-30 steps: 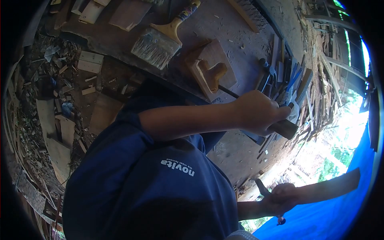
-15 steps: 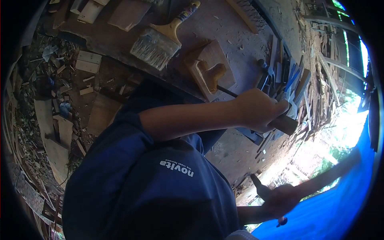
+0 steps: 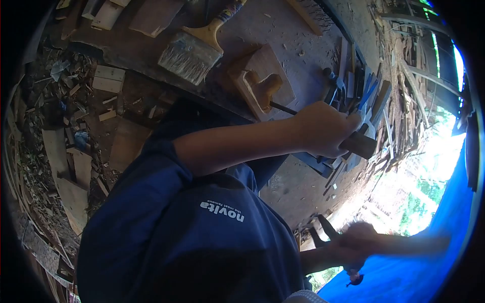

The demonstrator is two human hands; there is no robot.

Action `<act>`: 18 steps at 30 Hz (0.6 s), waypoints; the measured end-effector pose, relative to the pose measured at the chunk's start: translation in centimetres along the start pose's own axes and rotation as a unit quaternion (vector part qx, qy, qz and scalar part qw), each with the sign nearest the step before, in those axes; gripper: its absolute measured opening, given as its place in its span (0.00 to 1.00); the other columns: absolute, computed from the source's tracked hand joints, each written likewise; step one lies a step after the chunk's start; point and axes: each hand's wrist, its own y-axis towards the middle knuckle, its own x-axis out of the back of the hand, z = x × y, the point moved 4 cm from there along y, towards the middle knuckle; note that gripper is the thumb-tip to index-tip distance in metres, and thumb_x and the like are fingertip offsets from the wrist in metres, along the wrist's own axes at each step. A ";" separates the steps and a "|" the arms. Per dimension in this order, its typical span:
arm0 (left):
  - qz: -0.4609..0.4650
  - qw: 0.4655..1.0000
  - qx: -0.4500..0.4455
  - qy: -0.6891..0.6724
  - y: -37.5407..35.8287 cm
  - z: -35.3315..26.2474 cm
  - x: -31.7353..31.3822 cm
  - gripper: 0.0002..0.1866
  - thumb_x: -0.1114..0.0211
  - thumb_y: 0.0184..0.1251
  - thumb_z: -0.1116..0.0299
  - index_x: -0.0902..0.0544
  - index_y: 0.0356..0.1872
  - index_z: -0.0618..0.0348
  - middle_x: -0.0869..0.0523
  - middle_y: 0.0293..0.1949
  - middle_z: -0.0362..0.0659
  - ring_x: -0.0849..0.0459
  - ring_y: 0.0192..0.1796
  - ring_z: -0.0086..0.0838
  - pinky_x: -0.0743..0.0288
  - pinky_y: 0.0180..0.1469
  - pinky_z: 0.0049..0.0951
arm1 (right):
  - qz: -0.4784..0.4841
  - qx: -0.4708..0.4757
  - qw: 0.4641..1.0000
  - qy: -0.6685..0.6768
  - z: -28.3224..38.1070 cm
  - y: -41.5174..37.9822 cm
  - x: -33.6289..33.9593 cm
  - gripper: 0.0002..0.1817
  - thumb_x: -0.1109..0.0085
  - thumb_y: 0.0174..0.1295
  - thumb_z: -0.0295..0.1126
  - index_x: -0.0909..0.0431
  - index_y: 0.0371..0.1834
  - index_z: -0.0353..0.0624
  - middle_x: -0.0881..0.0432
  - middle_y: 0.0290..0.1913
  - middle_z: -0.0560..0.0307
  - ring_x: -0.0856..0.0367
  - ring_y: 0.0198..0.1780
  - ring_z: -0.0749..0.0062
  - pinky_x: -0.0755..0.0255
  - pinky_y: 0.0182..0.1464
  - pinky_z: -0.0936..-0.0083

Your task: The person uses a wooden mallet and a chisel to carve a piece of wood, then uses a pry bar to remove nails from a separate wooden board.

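Left hand (image 3: 323, 129): grip closed around the wooden handle of a chisel (image 3: 359, 145). The thin metal shaft runs left from the fist, and its tip meets the carved wooden block (image 3: 260, 86) lying on the bench (image 3: 303, 45).

Right hand (image 3: 358, 242): low at the near right, fingers wrapped on a long striking tool (image 3: 419, 245). The tool is motion-blurred, so its kind cannot be told. It is well apart from the chisel handle.

Progress (judgement): the block already has a raised, rounded form standing out of a flat base, and chips lie about it. Shaping therefore looks well under way, with cutting still going on at the edge nearest the chisel tip. How much is left I cannot tell.

Surface: rough, dusty bench. A wide paintbrush (image 3: 192, 48) lies to the left of the block. A crowded row of hand tools (image 3: 356, 88) lies just beyond the left hand.

Room: open-sided workshop. Offcuts and shavings cover the floor (image 3: 60, 126) at left. There is a blue tarp (image 3: 404, 275) at lower right, with bright daylight and greenery beyond.
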 end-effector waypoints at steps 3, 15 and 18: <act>0.005 1.000 0.004 0.005 0.0 0.2 -0.1 0.24 0.23 0.47 0.58 0.27 0.39 0.54 0.17 0.21 0.41 0.15 0.21 0.36 0.24 0.25 0.36 | 0.189 -0.092 0.939 -0.273 -3.0 1.2 5.3 0.22 0.50 0.70 0.44 0.24 0.46 0.30 0.19 0.40 0.47 0.19 0.38 0.68 0.23 0.46 0.76; -0.002 1.000 0.011 0.005 0.3 0.5 0.1 0.26 0.27 0.49 0.57 0.24 0.46 0.60 0.18 0.21 0.45 0.15 0.22 0.39 0.24 0.25 0.38 | 0.187 -0.087 0.936 -0.284 -3.2 -0.6 -2.7 0.14 0.47 0.69 0.34 0.26 0.47 0.31 0.21 0.29 0.52 0.23 0.26 0.72 0.26 0.32 0.76; -0.009 1.000 0.005 0.001 0.2 0.5 -0.1 0.26 0.27 0.49 0.56 0.24 0.46 0.60 0.18 0.21 0.45 0.16 0.21 0.39 0.24 0.24 0.39 | 0.161 -0.010 0.954 -0.253 -2.5 0.8 -1.2 0.15 0.45 0.68 0.34 0.27 0.48 0.32 0.22 0.28 0.52 0.23 0.25 0.72 0.26 0.31 0.76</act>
